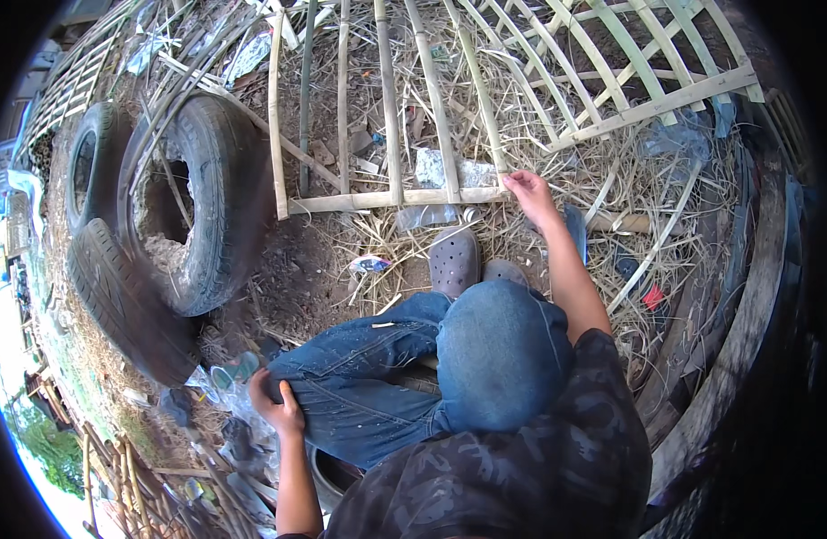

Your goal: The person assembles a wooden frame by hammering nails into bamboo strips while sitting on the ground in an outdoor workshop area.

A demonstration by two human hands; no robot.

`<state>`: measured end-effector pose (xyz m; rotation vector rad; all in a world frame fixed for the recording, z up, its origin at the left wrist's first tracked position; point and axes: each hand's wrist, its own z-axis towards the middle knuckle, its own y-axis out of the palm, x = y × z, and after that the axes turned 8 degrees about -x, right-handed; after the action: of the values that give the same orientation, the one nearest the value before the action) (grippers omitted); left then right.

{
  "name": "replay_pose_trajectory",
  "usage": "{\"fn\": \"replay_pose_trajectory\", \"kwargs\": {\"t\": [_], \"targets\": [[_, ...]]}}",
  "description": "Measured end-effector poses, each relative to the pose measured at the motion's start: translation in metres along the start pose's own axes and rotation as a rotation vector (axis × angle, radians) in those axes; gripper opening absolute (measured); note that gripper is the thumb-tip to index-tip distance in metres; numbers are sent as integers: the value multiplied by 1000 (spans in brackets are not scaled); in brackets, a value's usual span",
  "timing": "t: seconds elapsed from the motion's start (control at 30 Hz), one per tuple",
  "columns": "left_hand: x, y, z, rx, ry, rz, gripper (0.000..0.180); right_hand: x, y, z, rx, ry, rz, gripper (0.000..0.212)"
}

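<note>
My right hand (531,196) reaches forward, its fingers closed at the near right corner of a bamboo lattice frame. They pinch the end of a long upright bamboo slat (479,99), where it meets the crosspiece (369,199). Several spaced slats run away from that crosspiece. My left hand (277,406) rests against the side of my bent left leg, thumb apart from the fingers; part of the fingers is in shadow. Just beyond it lies a small greenish object (236,370) whose kind I cannot make out.
Old tyres (218,193) stand at the left. Another bamboo lattice (651,103) lies at the far right, over straw and shavings. A pale block (454,169) sits under the frame. Timber planks (746,359) edge the right side; bamboo poles (131,485) lean at lower left.
</note>
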<state>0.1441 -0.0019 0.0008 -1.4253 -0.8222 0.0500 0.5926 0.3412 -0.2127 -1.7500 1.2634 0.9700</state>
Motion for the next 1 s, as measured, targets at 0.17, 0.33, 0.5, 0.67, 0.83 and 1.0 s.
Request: {"fn": "replay_pose_trajectory", "kwargs": {"t": [0.17,0.33,0.5,0.67,0.83,1.0], "targets": [[-4,-2,0,1,-4,21,39,-19,4,-1,-47,-137,-302,28],[-5,-1,0,-2,5,-7,39,-28,1,1,-143,-105,-221,29],[-5,-2,-1,-8,-15,-6,38,-55,11,-3,-291,-94,-158,28],[0,-3,-1,-19,0,1,34,-63,13,-3,-301,-66,-152,31],[-3,-2,0,-14,7,-12,34,-60,7,-1,-274,-64,-236,36],[-2,-1,0,7,-2,-1,35,-47,3,3,-223,-93,-359,41]]}}
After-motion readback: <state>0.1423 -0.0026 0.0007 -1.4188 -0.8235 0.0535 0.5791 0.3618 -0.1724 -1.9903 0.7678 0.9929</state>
